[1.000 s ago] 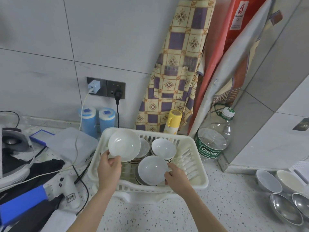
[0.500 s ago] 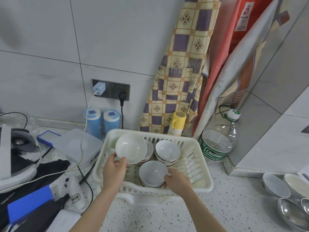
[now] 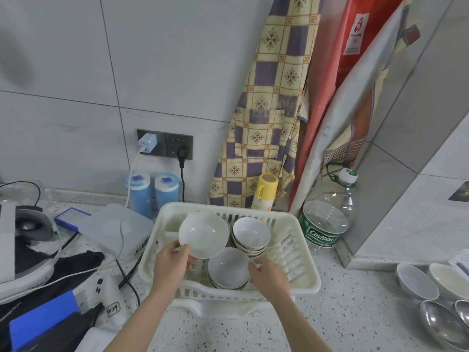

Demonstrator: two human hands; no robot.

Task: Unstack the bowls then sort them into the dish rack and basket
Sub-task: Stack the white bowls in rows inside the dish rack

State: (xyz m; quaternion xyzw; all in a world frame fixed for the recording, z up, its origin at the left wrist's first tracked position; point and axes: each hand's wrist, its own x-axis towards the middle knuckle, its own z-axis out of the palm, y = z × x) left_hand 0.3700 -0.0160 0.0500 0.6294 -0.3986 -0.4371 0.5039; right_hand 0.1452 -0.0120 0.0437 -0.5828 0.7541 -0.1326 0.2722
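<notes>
Left hand (image 3: pixel 170 263) pinching white bowl (image 3: pixel 203 233) by its rim, tilted above dish rack (image 3: pixel 302 273). Right hand (image 3: pixel 269 275) curled on rim of front bowl stack (image 3: pixel 228 269) inside rack. Second stack (image 3: pixel 251 235) behind, also inside rack.

Rack's (image 3: pixel 302 252) right half open — bowl stacks (image 3: pixel 251 237) crowd centre.
</notes>
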